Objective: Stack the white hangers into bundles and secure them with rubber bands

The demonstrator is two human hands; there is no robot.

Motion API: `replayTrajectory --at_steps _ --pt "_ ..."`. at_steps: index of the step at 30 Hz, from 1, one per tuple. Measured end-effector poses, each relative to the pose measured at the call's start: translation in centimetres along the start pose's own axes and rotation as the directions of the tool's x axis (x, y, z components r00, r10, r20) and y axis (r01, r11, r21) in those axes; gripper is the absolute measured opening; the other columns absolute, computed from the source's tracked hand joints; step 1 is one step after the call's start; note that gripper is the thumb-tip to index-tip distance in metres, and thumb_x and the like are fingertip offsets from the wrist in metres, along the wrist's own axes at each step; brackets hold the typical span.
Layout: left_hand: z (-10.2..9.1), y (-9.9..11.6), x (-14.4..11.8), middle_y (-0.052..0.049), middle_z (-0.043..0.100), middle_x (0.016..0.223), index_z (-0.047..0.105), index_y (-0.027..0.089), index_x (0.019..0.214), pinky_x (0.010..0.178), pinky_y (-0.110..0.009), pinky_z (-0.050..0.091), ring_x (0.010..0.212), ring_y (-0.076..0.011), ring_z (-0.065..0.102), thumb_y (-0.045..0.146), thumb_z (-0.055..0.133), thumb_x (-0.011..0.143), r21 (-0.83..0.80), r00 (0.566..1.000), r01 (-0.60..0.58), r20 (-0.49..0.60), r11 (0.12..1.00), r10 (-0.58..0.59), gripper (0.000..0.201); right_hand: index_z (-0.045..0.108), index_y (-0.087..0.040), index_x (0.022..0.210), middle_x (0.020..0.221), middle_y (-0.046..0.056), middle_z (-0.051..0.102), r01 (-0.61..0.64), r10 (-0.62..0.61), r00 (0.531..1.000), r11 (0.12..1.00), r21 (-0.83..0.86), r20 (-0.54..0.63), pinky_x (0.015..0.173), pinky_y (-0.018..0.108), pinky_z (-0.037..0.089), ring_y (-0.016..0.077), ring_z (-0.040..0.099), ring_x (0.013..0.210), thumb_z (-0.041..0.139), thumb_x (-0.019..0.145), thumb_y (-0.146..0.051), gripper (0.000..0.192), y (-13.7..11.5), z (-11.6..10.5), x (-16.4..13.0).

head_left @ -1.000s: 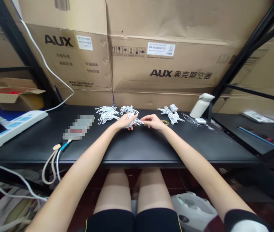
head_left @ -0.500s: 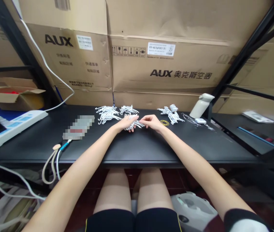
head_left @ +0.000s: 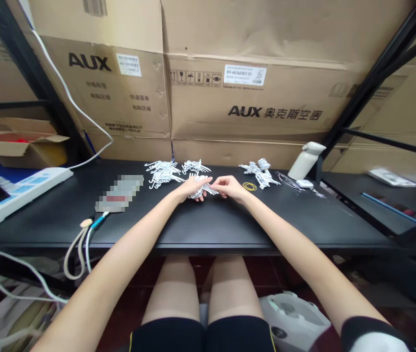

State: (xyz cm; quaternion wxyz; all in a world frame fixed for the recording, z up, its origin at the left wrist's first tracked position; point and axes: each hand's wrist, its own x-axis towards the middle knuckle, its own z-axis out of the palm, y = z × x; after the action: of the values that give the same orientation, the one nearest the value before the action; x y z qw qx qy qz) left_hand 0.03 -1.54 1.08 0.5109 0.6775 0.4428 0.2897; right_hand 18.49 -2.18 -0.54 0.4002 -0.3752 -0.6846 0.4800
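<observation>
A small bundle of white plastic pieces (head_left: pixel 203 186) is held above the middle of the black tabletop (head_left: pixel 208 220), toward its far edge. The bundle is gripped by the left hand (head_left: pixel 192 187), whose fingers are curled round it, while its right end is pinched between the fingers of the right hand (head_left: pixel 229 185); the two hands are nearly touching. Just behind the left hand two more heaps of the same white pieces are seen, one at the left (head_left: pixel 162 173) and one just behind the bundle (head_left: pixel 194 166). A third heap (head_left: pixel 259 173) is laid to the right of the right hand, and a yellow rubber band (head_left: pixel 249 186) is lying flat between that heap and the hand. Farther right a white bottle (head_left: pixel 306 159) is leaned against a black rack post, with a pair of glasses (head_left: pixel 287 180) and a small white object (head_left: pixel 305 183) beside it. On the left part of the tabletop a blurred flat item (head_left: pixel 120 193) is placed, with cables (head_left: pixel 79 244) hung over the near edge. A white power strip (head_left: pixel 20 188) is seen at the far left, and large cardboard boxes (head_left: pixel 244 93) are stacked behind the tabletop.
</observation>
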Motion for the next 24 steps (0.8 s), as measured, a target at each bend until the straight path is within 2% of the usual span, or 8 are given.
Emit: replayTrajectory --at_steps 6,14,17,24 --pt "0.0 -0.1 0.1 -0.002 0.057 0.05 0.056 0.014 0.066 0.038 -0.024 0.043 0.039 -0.0144 0.056 0.048 0.055 0.083 0.007 1.0 -0.006 -0.021 1.0 0.006 0.037 0.062 -0.014 0.07 0.048 -0.005 0.049 0.009 -0.01 1.0 1.0 -0.014 -0.008 0.039 0.02 0.032 0.0054 0.039 0.039 0.072 0.068 -0.043 0.031 0.2 0.1 0.1" --pt "0.0 0.1 -0.1 -0.001 0.057 0.052 0.058 0.014 0.075 0.035 -0.021 0.037 0.038 -0.0119 0.053 0.057 0.054 0.081 -0.02 1.0 -0.012 -0.024 1.0 0.011 0.044 0.062 -0.013 0.071 0.048 -0.005 0.049 0.016 -0.017 1.0 0.999 -0.04 -0.006 0.039 0.02 0.033 0.0054 0.039 0.039 0.072 0.067 -0.045 0.034 0.2 0.1 0.1" --pt "0.0 0.3 -0.1 -0.001 0.056 0.051 0.057 0.014 0.075 0.034 -0.02 0.034 0.036 -0.0112 0.051 0.055 0.053 0.082 -0.032 0.999 -0.022 -0.026 0.999 0.021 0.042 0.062 -0.013 0.071 0.048 -0.005 0.05 0.015 -0.016 1.0 0.998 -0.055 -0.009 0.039 0.02 0.033 0.0056 0.04 0.039 0.071 0.067 -0.047 0.035 -0.1 0.1 0.0" --pt "0.2 0.2 -0.1 0.0 0.053 0.046 0.054 0.015 0.066 0.034 -0.02 0.034 0.035 -0.011 0.05 0.049 0.051 0.085 -0.019 0.999 -0.032 -0.037 0.999 0.032 0.038 0.059 -0.015 0.066 0.052 -0.002 0.055 0.096 -0.093 0.995 0.956 -0.276 0.022 0.039 0.02 0.036 0.0068 0.046 0.037 0.053 0.08 -0.058 0.045 -0.5 1.5 -0.5"
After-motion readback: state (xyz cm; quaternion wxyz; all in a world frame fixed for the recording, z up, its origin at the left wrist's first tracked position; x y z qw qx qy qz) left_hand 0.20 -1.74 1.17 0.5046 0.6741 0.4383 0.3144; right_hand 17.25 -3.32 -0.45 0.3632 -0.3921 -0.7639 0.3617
